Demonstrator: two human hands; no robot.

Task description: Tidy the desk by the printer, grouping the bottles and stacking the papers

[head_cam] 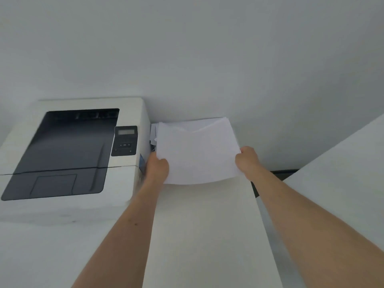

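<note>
A stack of white papers (197,150) is held over the white desk (203,225), just right of the printer (68,154). My left hand (156,169) grips the stack's near left corner and my right hand (247,161) grips its near right edge. The sheets are slightly uneven at the far edge, with a few corners sticking out. No bottles are in sight.
The white printer with a dark top tray and a small control panel (124,140) stands on the left of the desk. A plain wall rises behind. A second white surface (340,183) lies at the right, with a dark gap (278,175) between it and the desk.
</note>
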